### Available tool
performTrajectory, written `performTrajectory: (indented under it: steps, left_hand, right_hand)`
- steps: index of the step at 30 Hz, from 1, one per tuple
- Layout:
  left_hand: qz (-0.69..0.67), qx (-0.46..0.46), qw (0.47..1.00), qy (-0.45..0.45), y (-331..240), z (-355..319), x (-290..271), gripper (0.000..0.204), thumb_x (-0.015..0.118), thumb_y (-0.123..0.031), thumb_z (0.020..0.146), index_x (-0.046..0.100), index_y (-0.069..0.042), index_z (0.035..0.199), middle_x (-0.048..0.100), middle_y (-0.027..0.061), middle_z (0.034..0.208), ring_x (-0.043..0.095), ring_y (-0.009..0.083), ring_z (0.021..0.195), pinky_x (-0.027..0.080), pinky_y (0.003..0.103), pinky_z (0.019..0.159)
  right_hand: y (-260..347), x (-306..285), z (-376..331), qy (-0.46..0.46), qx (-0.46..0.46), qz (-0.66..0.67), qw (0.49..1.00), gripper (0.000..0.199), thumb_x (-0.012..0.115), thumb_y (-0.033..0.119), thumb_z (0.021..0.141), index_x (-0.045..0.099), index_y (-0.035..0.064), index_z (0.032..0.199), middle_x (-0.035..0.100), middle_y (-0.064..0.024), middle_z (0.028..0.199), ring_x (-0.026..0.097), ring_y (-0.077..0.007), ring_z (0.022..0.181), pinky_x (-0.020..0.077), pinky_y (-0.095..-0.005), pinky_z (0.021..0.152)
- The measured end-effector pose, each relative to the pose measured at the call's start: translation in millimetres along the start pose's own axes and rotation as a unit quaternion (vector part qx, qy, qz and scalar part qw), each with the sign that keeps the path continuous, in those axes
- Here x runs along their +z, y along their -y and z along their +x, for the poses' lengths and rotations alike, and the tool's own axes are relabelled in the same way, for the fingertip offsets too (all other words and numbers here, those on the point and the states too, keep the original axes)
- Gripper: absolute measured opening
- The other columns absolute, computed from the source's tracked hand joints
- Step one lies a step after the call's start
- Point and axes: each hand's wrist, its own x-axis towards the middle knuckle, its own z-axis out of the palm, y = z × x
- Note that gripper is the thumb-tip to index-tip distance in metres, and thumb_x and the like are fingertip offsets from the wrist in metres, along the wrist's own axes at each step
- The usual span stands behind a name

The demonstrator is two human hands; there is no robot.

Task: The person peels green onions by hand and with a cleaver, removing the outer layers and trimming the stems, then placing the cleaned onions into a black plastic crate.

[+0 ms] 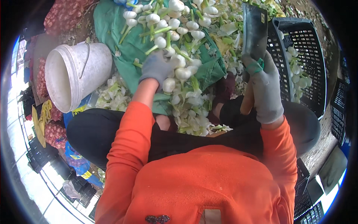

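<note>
Far green cloth (108, 22) has lots of garlic (173, 24) to do; some is already in the right crate (316, 69). My right hand (265, 87) squeezes a big knife (255, 30); what my left hand (156, 68) grips, I can't tell.

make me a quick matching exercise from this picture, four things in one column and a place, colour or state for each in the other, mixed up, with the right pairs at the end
Column one
1. cleaver
2. bucket
3. green sheet
4. nearest crate

Column two
A. spread beneath garlic bulbs
B. black and perforated, with more bulbs inside
C. gripped in the gloved right hand
D. white, on the person's left

Right pairs: 1-C, 2-D, 3-A, 4-B
</note>
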Motion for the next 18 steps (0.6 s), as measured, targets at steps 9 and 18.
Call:
performTrajectory:
  steps: [9,18]
  left_hand:
    - [0.093,-0.125,0.985,-0.075,49,94,31,0.051,0.059,-0.024,0.08,0.053,-0.005,0.128,0.059,0.0234,0.122,0.058,0.0348,0.115,0.046,0.041,0.098]
    - [-0.528,-0.027,0.845,-0.079,62,57,31,0.044,0.049,-0.002,0.081,0.054,-0.004,0.125,0.061,0.0053,0.114,0.056,0.0139,0.102,0.044,0.027,0.091]
  right_hand:
    - [-3,5,6,-0.017,-0.006,0.02,1.0,0.03,0.059,0.026,0.089,0.058,0.0033,0.11,0.056,-0.0019,0.071,0.043,-0.0075,0.038,0.0305,-0.019,0.038]
    - [4,2,2,0.026,0.063,0.054,0.996,0.024,0.064,0.012,0.088,0.058,0.0034,0.11,0.057,0.0019,0.082,0.05,-0.0057,0.066,0.0407,-0.0208,0.06]
